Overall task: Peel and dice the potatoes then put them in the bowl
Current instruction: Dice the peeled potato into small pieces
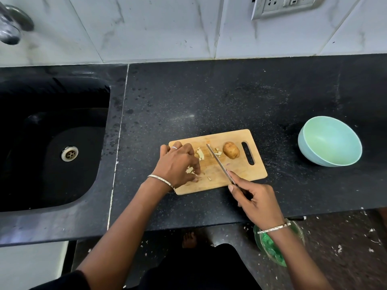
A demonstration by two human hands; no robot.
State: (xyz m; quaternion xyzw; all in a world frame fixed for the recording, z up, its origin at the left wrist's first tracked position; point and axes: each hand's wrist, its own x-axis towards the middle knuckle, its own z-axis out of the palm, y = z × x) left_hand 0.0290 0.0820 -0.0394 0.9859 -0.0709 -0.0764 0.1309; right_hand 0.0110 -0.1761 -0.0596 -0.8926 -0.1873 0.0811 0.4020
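we: left hand point(176, 162) curls fingers on pieces point(189, 170), board point(240, 172) left | right hand point(256, 203) grips knife point(219, 164), blade over board | potato point(231, 150) on board, mid-frame | bowl point(330, 141) right, on table point(209, 97)

White marble-veined wall tiles point(146, 28), silver socket plate point(287, 5), chrome tap point(12, 24), black speckled stone countertop point(209, 97), black inset sink point(41, 122) with round metal drain point(69, 153), dark speckled floor point(345, 248).

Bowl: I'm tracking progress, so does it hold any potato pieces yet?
No, the bowl is bare inside; the pieces lie on the cutting board.
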